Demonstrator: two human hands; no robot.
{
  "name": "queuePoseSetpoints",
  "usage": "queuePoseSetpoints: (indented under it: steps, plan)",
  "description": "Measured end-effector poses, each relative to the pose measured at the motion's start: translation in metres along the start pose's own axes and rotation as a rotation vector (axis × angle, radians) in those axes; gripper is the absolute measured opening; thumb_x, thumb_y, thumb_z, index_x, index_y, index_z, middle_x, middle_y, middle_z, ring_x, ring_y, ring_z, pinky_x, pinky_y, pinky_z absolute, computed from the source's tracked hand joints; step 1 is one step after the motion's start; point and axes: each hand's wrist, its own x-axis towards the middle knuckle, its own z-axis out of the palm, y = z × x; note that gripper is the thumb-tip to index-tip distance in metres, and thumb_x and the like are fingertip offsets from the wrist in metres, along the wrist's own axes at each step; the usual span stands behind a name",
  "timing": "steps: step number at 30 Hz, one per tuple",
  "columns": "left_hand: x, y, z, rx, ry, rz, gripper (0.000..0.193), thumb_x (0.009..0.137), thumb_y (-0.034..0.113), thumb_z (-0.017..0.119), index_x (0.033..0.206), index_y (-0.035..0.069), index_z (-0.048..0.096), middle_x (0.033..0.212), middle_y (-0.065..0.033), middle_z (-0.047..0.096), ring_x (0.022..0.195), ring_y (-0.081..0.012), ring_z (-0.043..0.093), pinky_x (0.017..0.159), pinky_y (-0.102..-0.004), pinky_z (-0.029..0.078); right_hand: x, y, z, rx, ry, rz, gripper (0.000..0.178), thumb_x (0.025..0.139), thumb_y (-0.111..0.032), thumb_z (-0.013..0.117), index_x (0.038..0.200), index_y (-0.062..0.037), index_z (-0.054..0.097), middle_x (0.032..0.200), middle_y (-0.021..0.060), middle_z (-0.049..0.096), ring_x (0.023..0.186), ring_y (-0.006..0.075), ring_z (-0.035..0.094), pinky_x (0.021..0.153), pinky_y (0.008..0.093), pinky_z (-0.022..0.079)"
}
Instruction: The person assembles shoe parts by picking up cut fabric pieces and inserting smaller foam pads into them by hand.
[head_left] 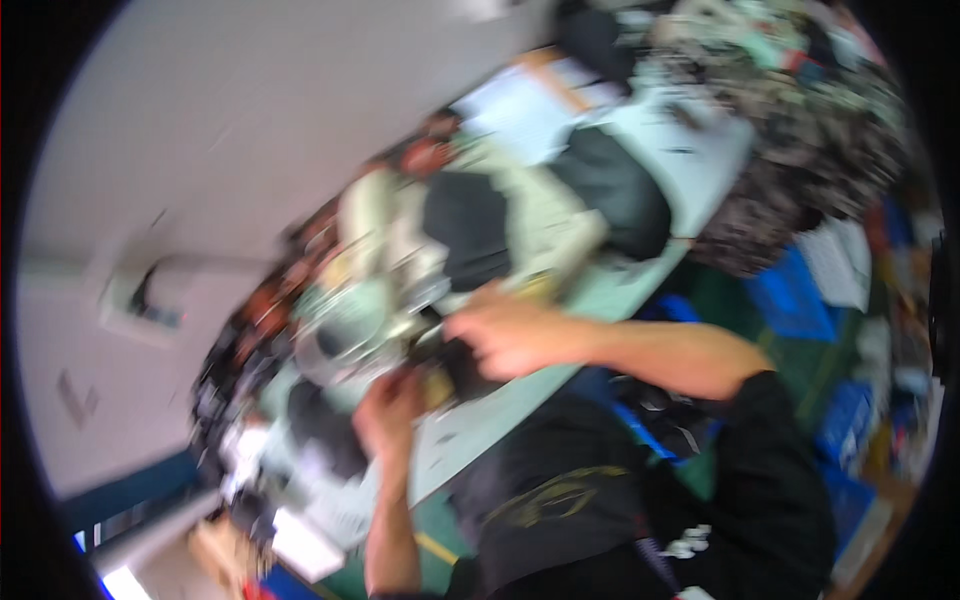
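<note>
Motion blur smears the whole view. On a pale work table [560, 375] stands a cream sewing machine [550, 215] with a dark grey panel or cloth over its middle. A dark cloth piece [468, 372] lies at its near side, below the needle area. My right hand [515, 335] reaches in from the right, fingers bent together over that piece. Left of it, my left hand [388, 415] has its fingers curled closed, close to the cloth's left end; what sits in them is too blurred to make out. A small tan patch [437, 388] shows between the hands.
A clear round container [345, 335] stands beyond my left hand. Dark rounded bundles lie at the table's left [325, 430] and right [620, 190]. Papers [515, 110] rest at the back. Camouflage-patterned cloth [800, 170] is heaped at the right, near blue bins [795, 295].
</note>
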Motion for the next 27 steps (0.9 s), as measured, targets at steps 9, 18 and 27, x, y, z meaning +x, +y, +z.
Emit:
queuePoseSetpoints:
  steps: [9, 18, 27]
  plan:
    - [-0.118, -0.021, 0.009, -0.894, -0.481, 0.006, 0.066, 0.098, 0.037, 0.066, 0.144, -0.003, 0.041, 0.144, -0.0222, 0.046, 0.128, -0.0364, 0.05, 0.109, -0.0484, 0.042, -0.054, -0.057, 0.089, 1.303, 0.424, 0.052, 0.049, 0.076, -0.003, 0.066, 0.124, -0.0019, 0.061, 0.115, 0.013, 0.063, 0.111, 0.0218, 0.059, 0.095, 0.0313, 0.046]
    - [-0.105, -0.017, -0.091, -0.293, -0.708, -0.333, 0.059, 0.082, 0.011, 0.078, 0.133, -0.009, 0.055, 0.118, -0.0172, 0.064, 0.102, -0.0292, 0.06, 0.094, -0.0405, 0.048, -0.085, -0.06, 0.12, 1.024, 0.292, -0.112, 0.066, 0.088, -0.026, 0.072, 0.142, -0.0049, 0.039, 0.128, 0.0174, 0.05, 0.106, 0.03, 0.057, 0.093, 0.0404, 0.048]
    - [-0.119, 0.019, -0.055, 0.072, -0.71, -0.089, 0.035, 0.086, 0.009, 0.072, 0.119, 0.0, 0.068, 0.114, -0.0107, 0.07, 0.104, -0.0166, 0.064, 0.091, -0.0304, 0.05, -0.1, -0.068, 0.122, 0.741, 0.111, -0.081, 0.044, 0.094, -0.02, 0.064, 0.129, -0.0015, 0.045, 0.122, 0.0229, 0.056, 0.114, 0.0371, 0.056, 0.097, 0.0417, 0.045]
